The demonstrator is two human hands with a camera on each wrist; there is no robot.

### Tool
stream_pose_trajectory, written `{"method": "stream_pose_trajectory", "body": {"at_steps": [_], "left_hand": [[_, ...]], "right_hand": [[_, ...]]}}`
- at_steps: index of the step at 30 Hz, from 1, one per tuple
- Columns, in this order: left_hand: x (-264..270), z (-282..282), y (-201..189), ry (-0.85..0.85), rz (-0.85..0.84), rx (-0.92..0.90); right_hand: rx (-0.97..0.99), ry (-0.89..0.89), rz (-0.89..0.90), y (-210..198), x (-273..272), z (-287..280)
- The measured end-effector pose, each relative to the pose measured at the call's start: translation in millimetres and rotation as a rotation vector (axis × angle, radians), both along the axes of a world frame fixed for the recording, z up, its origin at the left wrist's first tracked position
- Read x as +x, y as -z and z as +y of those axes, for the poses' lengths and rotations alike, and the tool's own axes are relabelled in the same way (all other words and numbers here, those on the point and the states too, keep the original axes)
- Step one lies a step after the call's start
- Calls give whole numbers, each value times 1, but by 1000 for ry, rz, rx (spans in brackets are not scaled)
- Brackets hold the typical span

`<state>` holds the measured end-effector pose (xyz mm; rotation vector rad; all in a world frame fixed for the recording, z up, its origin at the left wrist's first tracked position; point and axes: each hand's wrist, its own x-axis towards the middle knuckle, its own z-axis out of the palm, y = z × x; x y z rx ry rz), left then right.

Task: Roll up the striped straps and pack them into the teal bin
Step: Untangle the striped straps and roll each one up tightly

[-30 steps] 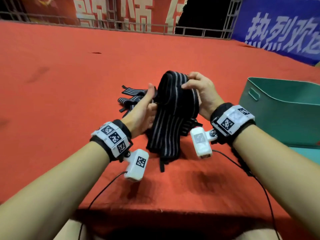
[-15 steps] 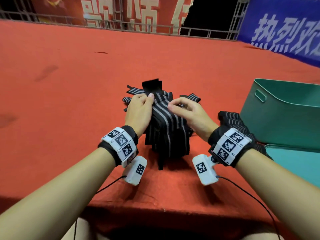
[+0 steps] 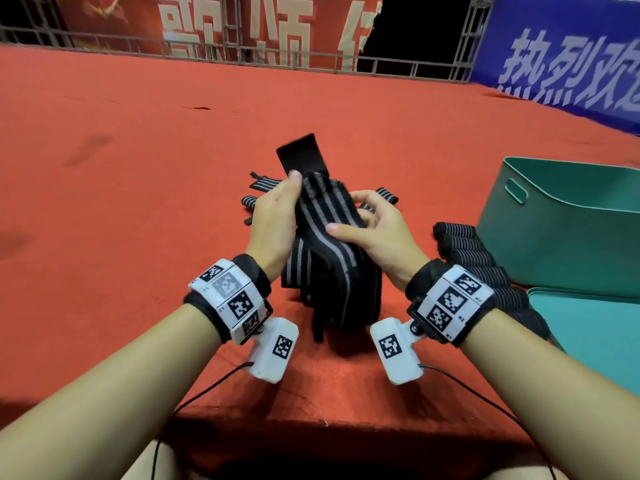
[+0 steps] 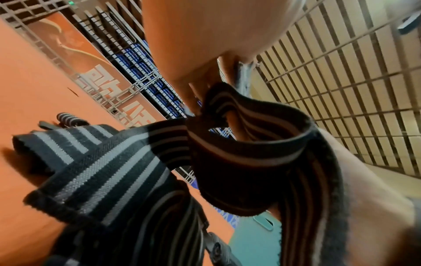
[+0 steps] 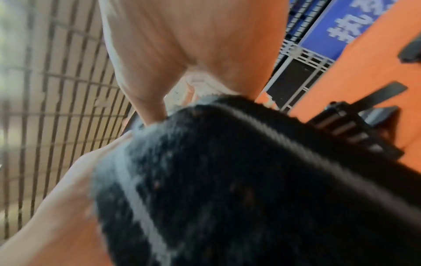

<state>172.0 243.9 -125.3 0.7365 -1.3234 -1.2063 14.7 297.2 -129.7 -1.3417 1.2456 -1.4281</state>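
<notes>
Both my hands, left and right, pinch the strap, long axis running away from me, bin rightward.

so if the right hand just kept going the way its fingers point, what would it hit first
Probably the left hand. The right hand grips the striped strap with its fingers pointing left across it, so past the strap the left palm is next in line. Depth is hard to judge from the head view.
</notes>
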Motion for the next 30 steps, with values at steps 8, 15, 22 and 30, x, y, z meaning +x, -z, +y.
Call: {"method": "stream_pose_trajectory", "body": {"at_steps": [8,15,22,30], "left_hand": [[5,-6,-1,81,-300,100],[4,-7,-8,53,-489,-94],[-5,-7,-1,-141,-448,-250],[-20,4,-10,-125,88,207]], "right_hand": [[-74,-66,-264,10,-10,9],[-59,15,-200,18,-11,16],[14,-60,-275,9,-5,20],[-116,132,-3,11,2,22]]}}
